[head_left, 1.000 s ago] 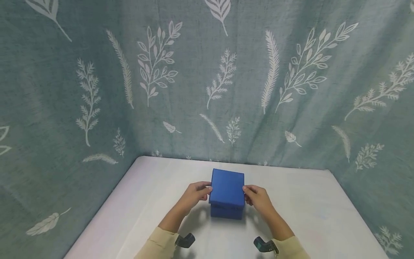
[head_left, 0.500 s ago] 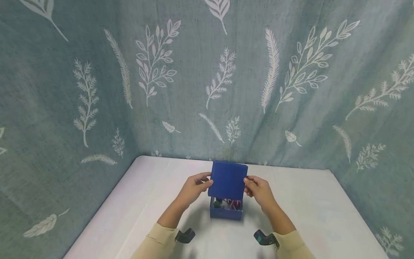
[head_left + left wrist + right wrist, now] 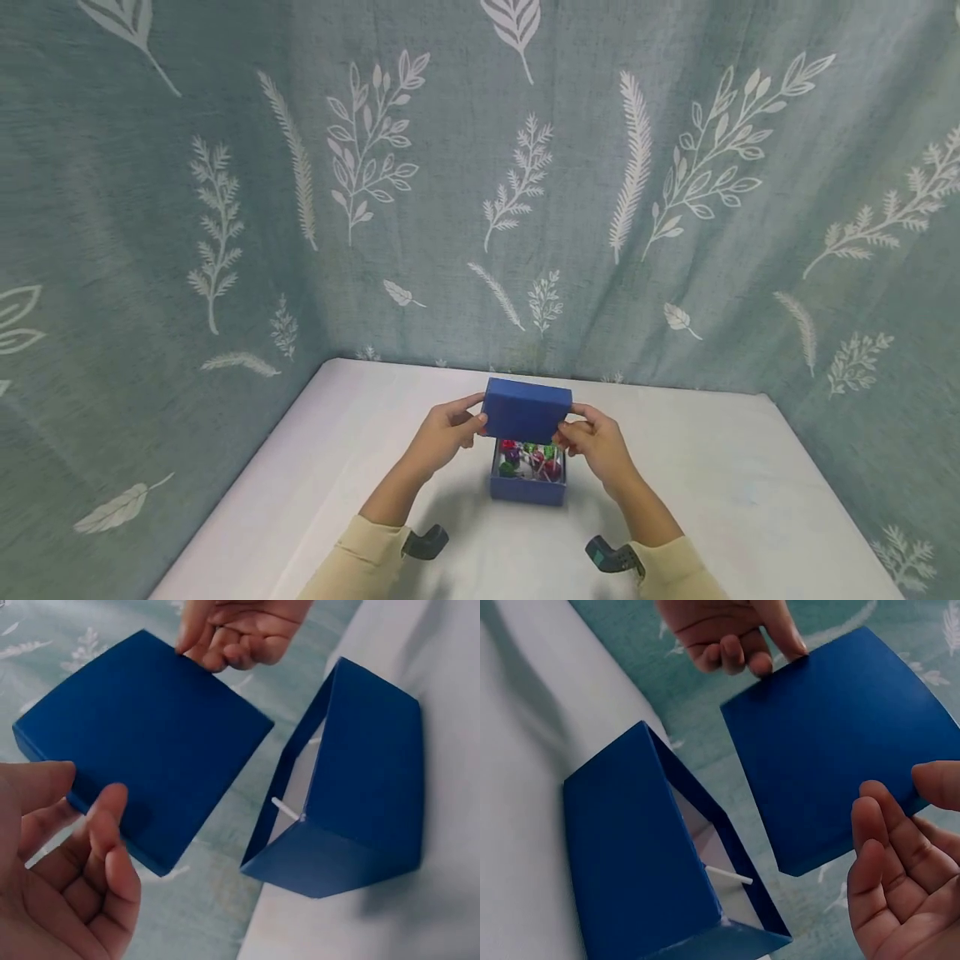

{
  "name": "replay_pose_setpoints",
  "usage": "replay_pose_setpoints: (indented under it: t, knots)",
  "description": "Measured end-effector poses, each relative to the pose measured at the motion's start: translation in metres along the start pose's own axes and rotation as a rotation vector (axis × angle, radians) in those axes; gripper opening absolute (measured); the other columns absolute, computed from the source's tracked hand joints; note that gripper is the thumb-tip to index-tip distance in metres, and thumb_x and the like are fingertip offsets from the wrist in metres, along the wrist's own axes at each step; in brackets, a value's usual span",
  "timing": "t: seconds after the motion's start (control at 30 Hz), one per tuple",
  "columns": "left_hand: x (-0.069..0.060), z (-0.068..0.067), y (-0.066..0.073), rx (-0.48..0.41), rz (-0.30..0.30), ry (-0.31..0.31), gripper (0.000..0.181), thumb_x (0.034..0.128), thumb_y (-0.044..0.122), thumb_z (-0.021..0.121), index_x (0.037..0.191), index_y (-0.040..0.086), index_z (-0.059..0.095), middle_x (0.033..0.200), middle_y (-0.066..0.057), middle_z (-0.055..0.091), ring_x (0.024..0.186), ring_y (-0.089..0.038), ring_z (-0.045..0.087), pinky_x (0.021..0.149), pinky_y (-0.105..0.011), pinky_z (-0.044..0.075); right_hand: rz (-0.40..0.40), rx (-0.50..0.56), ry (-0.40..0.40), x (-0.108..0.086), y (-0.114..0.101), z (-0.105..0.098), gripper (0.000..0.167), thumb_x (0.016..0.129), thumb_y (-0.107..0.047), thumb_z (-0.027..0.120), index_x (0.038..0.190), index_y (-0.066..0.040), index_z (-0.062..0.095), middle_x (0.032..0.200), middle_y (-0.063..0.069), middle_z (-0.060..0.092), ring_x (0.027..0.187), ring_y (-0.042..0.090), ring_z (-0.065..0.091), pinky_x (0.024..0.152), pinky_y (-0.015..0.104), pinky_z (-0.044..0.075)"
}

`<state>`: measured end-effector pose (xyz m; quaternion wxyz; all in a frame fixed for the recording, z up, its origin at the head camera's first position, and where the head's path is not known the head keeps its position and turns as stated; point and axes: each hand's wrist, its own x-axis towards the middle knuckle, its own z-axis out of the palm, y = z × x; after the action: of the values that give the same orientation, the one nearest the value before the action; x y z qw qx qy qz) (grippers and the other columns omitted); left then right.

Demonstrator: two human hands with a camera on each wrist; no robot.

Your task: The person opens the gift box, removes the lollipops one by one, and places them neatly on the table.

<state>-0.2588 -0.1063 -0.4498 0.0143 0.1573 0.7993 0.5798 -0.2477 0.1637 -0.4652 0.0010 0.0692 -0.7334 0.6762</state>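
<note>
A blue box lid (image 3: pixel 525 410) is held in the air, tilted, above and behind a blue box (image 3: pixel 528 492). My left hand (image 3: pixel 442 435) pinches the lid's left side, and my right hand (image 3: pixel 597 443) pinches its right side. The box stands open-topped on the table, apart from the lid. Inside lie several lollipops (image 3: pixel 531 460) in red, green and purple wrappers. Both wrist views show the lid's flat face, and a white lollipop stick (image 3: pixel 286 809) poking up at the box rim. The back of the box's inside is partly hidden by the lid.
The box stands on a white-covered table (image 3: pixel 360 433), toward its middle. A teal curtain (image 3: pixel 450 250) with white leaf prints hangs behind the table and along its sides. Dark wrist cameras (image 3: pixel 426 542) are worn at both sleeve cuffs.
Both hands have lifted the lid off the box and tipped it, so its front edge has risen. The lollipops inside have come into view. The box has stayed in place.
</note>
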Motion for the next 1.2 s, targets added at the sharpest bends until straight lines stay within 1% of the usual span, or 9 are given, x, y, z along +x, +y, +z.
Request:
replay_pose_setpoints:
  t: [0.13,0.27,0.37,0.47,0.67,0.8,1.0,1.07,1.2]
  knots:
    - [-0.002,-0.006,-0.001,-0.004,0.029,-0.008,0.047,0.0987,0.021,0.059,0.143,0.011,0.049,0.098,-0.015,0.071,0.071,-0.020,0.061,0.069,-0.037,0.056,-0.037,-0.017,-0.010,-0.001,-0.003,0.005,0.033,0.094,-0.002,0.057,0.127,0.004,0.056,0.090,0.016,0.071,0.079,0.028,0.068,0.071,0.036,0.056]
    - [-0.006,-0.013,-0.005,0.001,0.044,0.005,0.040,0.1025,0.023,0.052,0.140,0.011,0.053,0.099,-0.014,0.070,0.073,-0.020,0.062,0.070,-0.032,0.056,-0.053,-0.035,-0.010,-0.002,-0.004,0.013,0.030,0.100,-0.007,0.047,0.127,0.000,0.058,0.091,0.018,0.071,0.080,0.029,0.068,0.074,0.041,0.057]
    - [-0.011,-0.018,-0.008,-0.002,0.018,0.033,0.040,0.1028,0.030,0.050,0.137,0.009,0.056,0.095,-0.010,0.068,0.071,-0.020,0.062,0.068,-0.029,0.056,-0.045,-0.038,-0.006,-0.003,-0.001,0.020,0.031,0.105,-0.019,0.045,0.125,-0.001,0.060,0.088,0.019,0.069,0.080,0.033,0.068,0.071,0.040,0.058]
    - [-0.014,-0.021,-0.012,0.000,-0.010,0.062,0.044,0.1012,0.036,0.052,0.133,0.007,0.058,0.092,-0.007,0.065,0.068,-0.020,0.061,0.066,-0.029,0.055,-0.035,-0.033,0.007,-0.005,0.002,0.029,0.037,0.104,-0.028,0.048,0.123,0.000,0.061,0.086,0.017,0.067,0.080,0.037,0.068,0.069,0.042,0.058]
    - [-0.020,-0.028,-0.021,0.019,-0.042,0.127,0.047,0.0984,0.042,0.055,0.129,0.007,0.061,0.093,-0.006,0.068,0.068,-0.019,0.062,0.066,-0.030,0.054,-0.068,-0.050,0.017,-0.005,0.005,0.045,0.040,0.101,-0.031,0.054,0.123,0.001,0.061,0.087,0.010,0.068,0.075,0.033,0.068,0.064,0.041,0.058]
    - [-0.029,-0.040,-0.029,0.020,-0.086,0.142,0.048,0.0971,0.040,0.058,0.134,0.008,0.058,0.091,-0.008,0.069,0.069,-0.021,0.065,0.067,-0.029,0.054,-0.055,-0.072,-0.057,-0.006,0.005,0.055,0.042,0.099,-0.033,0.058,0.128,-0.003,0.058,0.084,0.009,0.066,0.071,0.031,0.066,0.054,0.036,0.055]
    - [-0.040,-0.061,-0.041,0.073,-0.098,0.163,0.055,0.0963,0.040,0.059,0.136,0.002,0.055,0.098,-0.008,0.071,0.076,-0.018,0.065,0.071,-0.029,0.055,-0.095,-0.071,-0.172,-0.006,0.007,0.073,0.052,0.096,-0.034,0.062,0.137,-0.004,0.049,0.094,0.009,0.068,0.075,0.025,0.067,0.065,0.031,0.057]
    - [-0.044,-0.068,-0.044,0.092,-0.086,0.157,0.054,0.0965,0.040,0.059,0.133,0.001,0.057,0.107,-0.010,0.070,0.082,-0.017,0.065,0.075,-0.033,0.055,-0.110,-0.063,-0.196,-0.007,0.007,0.080,0.055,0.096,-0.033,0.063,0.140,-0.004,0.047,0.098,0.011,0.068,0.076,0.026,0.067,0.066,0.031,0.058]
    - [-0.052,-0.080,-0.051,0.115,-0.081,0.133,0.052,0.0964,0.039,0.059,0.134,0.003,0.058,0.124,-0.012,0.064,0.100,-0.021,0.065,0.092,-0.049,0.050,-0.090,-0.092,-0.212,-0.010,0.008,0.094,0.061,0.093,-0.036,0.066,0.143,-0.008,0.045,0.105,0.011,0.067,0.077,0.027,0.067,0.065,0.031,0.059]
